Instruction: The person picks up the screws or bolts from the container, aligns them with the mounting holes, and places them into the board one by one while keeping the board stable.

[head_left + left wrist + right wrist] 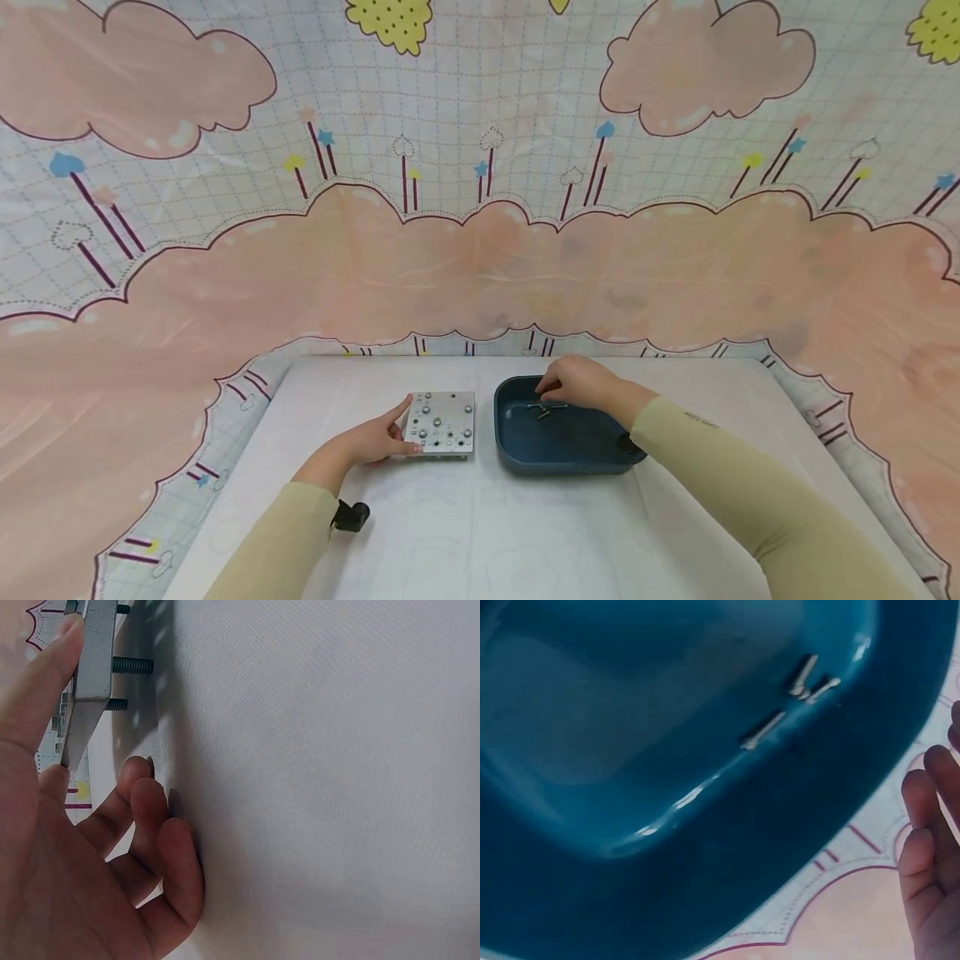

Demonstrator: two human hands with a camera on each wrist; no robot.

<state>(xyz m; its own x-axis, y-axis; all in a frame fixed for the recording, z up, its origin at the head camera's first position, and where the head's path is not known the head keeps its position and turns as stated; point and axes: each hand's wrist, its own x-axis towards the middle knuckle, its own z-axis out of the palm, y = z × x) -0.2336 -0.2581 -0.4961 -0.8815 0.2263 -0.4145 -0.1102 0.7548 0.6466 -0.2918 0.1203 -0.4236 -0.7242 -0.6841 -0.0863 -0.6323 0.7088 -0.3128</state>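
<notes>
My left hand (pixel 371 440) grips the left side of a square metal plate (pixel 447 402), thumb and forefinger on its edges. Bolt heads and holes dot the plate's top. In the left wrist view, threaded bolt shanks (pixel 133 665) stick out from its underside, and the other fingers curl below without holding anything. Over the far-left part of a dark blue tray (pixel 517 460) is my right hand (pixel 587 386), fingers pointing down. Three small screws (pixel 765 730) lie near the tray's inner wall. The right wrist view shows loosely bent fingers with nothing seen in them; the thumb is out of that view.
Plate and tray stand side by side on a white-covered table (pixel 480 533), with a narrow gap between them. A patterned cloth (pixel 480 275) with clouds hangs behind the table and surrounds its sides.
</notes>
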